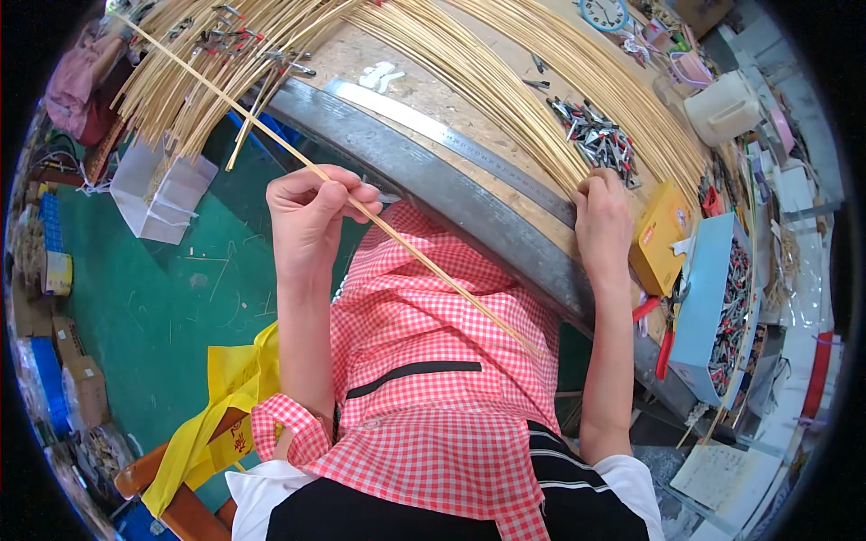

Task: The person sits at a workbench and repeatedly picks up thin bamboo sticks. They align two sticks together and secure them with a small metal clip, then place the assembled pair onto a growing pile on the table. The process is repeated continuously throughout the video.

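Note:
My left hand (317, 215) pinches a long, thin, pale wooden strip (424, 261) between thumb and fingers. The strip runs slantwise, from the upper left down across my red checked apron (424, 334). Over the table, my right hand (603, 225) has its fingers bent down at the near ends of a bundle of similar strips (478, 77). Its fingertips touch there, but what they hold is hidden. Beside that hand lie a steel ruler (442, 135) and a heap of small black clips (595, 140), some with red tips.
A dark metal edge (433, 180) borders the table. More strips (180, 90) overhang it at upper left, above a white bin (153, 198). To the right are a yellow box (657, 239), a light blue box of clips (704, 307) and red-handled pliers (666, 352).

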A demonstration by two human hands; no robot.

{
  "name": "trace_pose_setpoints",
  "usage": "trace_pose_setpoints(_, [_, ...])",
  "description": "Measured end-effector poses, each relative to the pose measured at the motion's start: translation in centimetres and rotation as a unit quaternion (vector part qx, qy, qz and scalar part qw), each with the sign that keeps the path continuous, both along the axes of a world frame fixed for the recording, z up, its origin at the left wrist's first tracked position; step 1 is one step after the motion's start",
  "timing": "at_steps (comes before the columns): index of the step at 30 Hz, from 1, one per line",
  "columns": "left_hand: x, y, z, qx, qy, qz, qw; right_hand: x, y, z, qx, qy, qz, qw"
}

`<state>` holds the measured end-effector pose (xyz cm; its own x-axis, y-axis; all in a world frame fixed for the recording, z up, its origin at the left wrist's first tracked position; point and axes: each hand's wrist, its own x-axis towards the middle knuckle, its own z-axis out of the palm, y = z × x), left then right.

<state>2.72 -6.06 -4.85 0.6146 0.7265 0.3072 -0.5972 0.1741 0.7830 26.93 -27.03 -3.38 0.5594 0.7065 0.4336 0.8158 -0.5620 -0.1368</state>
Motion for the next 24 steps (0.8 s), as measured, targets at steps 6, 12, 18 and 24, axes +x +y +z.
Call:
trace_pose_setpoints(6, [0.1,0.0,0.0,0.018,0.001,-0.018,1.0,0.3,-0.4,-0.1,0.022,0.016,-0.024,0.999])
trace_pose_setpoints(12, [0.1,0.0,-0.1,0.02,-0.002,-0.011,1.0,-0.6,-3.7,2.1,0.142,0.039,-0.037,0.988])
trace_pose_setpoints(18, [0.4,-0.4,-0.1,0.015,0.007,-0.003,1.0,-2.3,-8.6,6.4,0.226,0.038,-0.112,0.967])
trace_pose_setpoints(24, [0.6,-0.7,0.2,0.015,0.014,-0.012,1.0,-4.2,-12.9,9.5,0.311,0.071,-0.158,0.934])
